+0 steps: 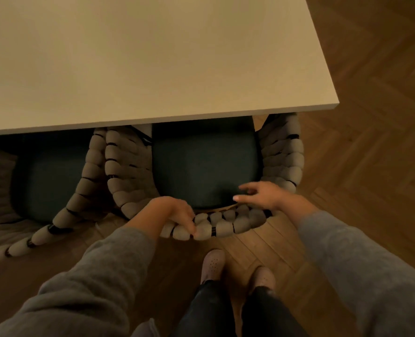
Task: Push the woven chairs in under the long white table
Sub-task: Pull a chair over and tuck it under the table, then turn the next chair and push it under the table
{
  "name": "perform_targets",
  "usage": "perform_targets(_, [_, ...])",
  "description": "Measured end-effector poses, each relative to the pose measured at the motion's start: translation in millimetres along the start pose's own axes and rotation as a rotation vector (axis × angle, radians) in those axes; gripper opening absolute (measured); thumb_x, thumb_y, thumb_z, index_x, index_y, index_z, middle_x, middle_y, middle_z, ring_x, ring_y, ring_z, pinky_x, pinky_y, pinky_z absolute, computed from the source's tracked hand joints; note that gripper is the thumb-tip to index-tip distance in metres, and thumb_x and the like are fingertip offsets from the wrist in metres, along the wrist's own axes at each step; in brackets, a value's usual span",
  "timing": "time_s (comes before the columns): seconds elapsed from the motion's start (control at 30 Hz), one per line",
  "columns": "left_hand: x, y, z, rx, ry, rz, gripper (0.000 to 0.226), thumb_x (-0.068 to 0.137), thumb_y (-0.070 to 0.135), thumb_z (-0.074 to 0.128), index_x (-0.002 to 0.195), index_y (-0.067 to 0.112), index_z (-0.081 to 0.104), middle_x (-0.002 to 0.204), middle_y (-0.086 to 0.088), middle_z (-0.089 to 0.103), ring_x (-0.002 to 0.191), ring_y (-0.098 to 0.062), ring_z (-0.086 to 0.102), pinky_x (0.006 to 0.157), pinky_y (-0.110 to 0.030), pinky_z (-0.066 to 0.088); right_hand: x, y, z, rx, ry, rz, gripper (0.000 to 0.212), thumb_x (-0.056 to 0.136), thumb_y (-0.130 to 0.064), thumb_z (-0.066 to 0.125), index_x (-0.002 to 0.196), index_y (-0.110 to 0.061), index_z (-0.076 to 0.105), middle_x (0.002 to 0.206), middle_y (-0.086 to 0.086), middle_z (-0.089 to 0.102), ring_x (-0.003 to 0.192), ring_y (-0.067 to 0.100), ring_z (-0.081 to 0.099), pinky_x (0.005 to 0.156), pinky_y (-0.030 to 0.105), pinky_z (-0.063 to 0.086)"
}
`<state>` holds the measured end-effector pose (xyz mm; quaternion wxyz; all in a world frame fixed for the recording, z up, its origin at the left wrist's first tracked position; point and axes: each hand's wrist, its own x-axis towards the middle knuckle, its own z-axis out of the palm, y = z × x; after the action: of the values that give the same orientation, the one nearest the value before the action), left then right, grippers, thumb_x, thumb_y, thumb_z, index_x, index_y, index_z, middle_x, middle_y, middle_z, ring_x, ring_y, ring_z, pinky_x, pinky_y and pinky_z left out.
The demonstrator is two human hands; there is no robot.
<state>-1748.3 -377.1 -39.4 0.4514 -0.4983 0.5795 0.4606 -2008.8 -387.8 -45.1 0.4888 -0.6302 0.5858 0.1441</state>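
Woven chair [226, 224] in left grip [175, 215], seat half under white table [153, 69] edge.

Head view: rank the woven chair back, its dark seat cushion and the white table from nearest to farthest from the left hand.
1. Woven chair back: gripped by the left hand.
2. Dark seat cushion: just ahead, below.
3. White table: farthest, beyond the cushion.

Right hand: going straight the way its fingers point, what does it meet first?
The right hand points across the dark seat cushion, so likely that; its height above is unclear. Passing over, it would reach the chair's woven side.
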Motion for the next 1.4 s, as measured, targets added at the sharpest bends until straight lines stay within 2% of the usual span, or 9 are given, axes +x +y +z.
perform_targets(0.13, [0.3, 43.8, -36.0, -0.151, 0.37, 0.072, 0.071, 0.085, 0.059, 0.062, 0.143, 0.022, 0.046, 0.142, 0.0, 0.05, 0.131, -0.021, 0.046, 0.111, -0.042, 0.034, 1.3, 18.9, -49.2, -0.162, 0.45, -0.131, 0.051, 0.094, -0.057, 0.05, 0.136, -0.03, 0.053, 0.135, -0.001, 0.055, 0.125, 0.02, 0.051, 0.106, 0.04, 0.038])
perform_targets(0.23, [-2.5, 93.4, -69.0, -0.028, 1.042, 0.164, 0.032, 0.093, 0.049, 0.056, 0.103, 0.022, 0.069, 0.096, 0.004, 0.071, 0.097, -0.017, 0.065, 0.099, -0.036, 0.033, 2.0, 47.3, -96.3, -0.195, 0.673, -0.26, 0.034, 0.095, -0.042, 0.054, 0.124, -0.027, 0.063, 0.122, -0.001, 0.06, 0.119, 0.019, 0.053, 0.107, 0.041, 0.032])
perform_targets(0.3, [-5.2, 130.5, -93.2, -0.005, 1.512, 0.304, 0.028, 0.089, 0.032, 0.066, 0.067, 0.015, 0.066, 0.061, 0.001, 0.064, 0.063, -0.021, 0.062, 0.086, -0.039, 0.038, 3.6, 71.8, -130.8, -0.214, 0.794, -0.329, 0.026, 0.093, -0.033, 0.059, 0.115, -0.023, 0.069, 0.115, 0.002, 0.062, 0.115, 0.022, 0.055, 0.104, 0.04, 0.031])
perform_targets(0.4, [-3.1, 195.7, -137.0, 0.004, 1.79, 0.339, 0.035, 0.081, 0.021, 0.075, 0.052, 0.012, 0.057, 0.05, -0.001, 0.052, 0.049, -0.023, 0.052, 0.072, -0.041, 0.044, 8.3, 119.4, -188.4, -0.26, 0.872, -0.373, 0.021, 0.091, -0.027, 0.063, 0.107, -0.019, 0.073, 0.113, 0.007, 0.064, 0.113, 0.027, 0.056, 0.1, 0.039, 0.03])
perform_targets(0.5, [6.8, 261.8, -177.1, -0.049, 1.789, 0.284, 0.029, 0.082, 0.024, 0.074, 0.059, 0.011, 0.062, 0.062, -0.005, 0.056, 0.059, -0.025, 0.054, 0.076, -0.044, 0.043, 12.6, 169.6, -243.5, -0.332, 0.77, -0.341, 0.023, 0.09, -0.029, 0.063, 0.111, -0.022, 0.072, 0.124, 0.009, 0.059, 0.122, 0.027, 0.05, 0.105, 0.042, 0.029])
perform_targets(0.7, [32.8, 370.1, -245.7, -0.105, 1.652, 0.176, 0.032, 0.084, 0.039, 0.07, 0.076, 0.009, 0.072, 0.096, -0.013, 0.064, 0.098, -0.033, 0.061, 0.105, -0.06, 0.031, 25.0, 255.8, -344.2, -0.554, 0.522, -0.255, 0.049, 0.092, -0.043, 0.057, 0.139, -0.028, 0.052, 0.145, 0.009, 0.043, 0.137, 0.025, 0.033, 0.115, 0.044, 0.019])
perform_targets(0.87, [55.5, 409.8, -301.7, -0.059, 1.413, 0.014, 0.049, 0.092, 0.056, 0.049, 0.11, 0.016, 0.07, 0.143, -0.013, 0.046, 0.141, -0.031, 0.03, 0.116, -0.059, 0.008, 54.0, 274.2, -410.1, -0.584, 0.454, -0.213, 0.067, 0.09, -0.049, 0.058, 0.148, -0.025, 0.036, 0.153, 0.014, 0.032, 0.145, 0.028, 0.022, 0.119, 0.049, 0.013])
perform_targets(1.2, [87.4, 413.4, -460.9, -0.035, 1.419, -0.168, 0.046, 0.095, 0.055, 0.043, 0.112, 0.022, 0.069, 0.15, -0.01, 0.038, 0.147, -0.03, 0.018, 0.114, -0.062, -0.004, 155.3, 241.3, -562.9, -0.656, 0.454, -0.345, 0.078, 0.089, -0.044, 0.062, 0.154, -0.023, 0.023, 0.155, 0.014, 0.029, 0.148, 0.028, 0.017, 0.119, 0.051, 0.014])
perform_targets(1.4, [107.9, 392.9, -580.1, -0.071, 1.321, -0.244, 0.056, 0.095, 0.061, 0.036, 0.14, 0.029, 0.049, 0.16, -0.013, 0.02, 0.15, -0.031, 0.005, 0.113, -0.062, -0.009, 238.3, 212.2, -666.8, -0.727, 0.33, -0.302, 0.077, 0.09, -0.044, 0.06, 0.154, -0.023, 0.023, 0.154, 0.014, 0.03, 0.146, 0.028, 0.021, 0.119, 0.047, 0.019])
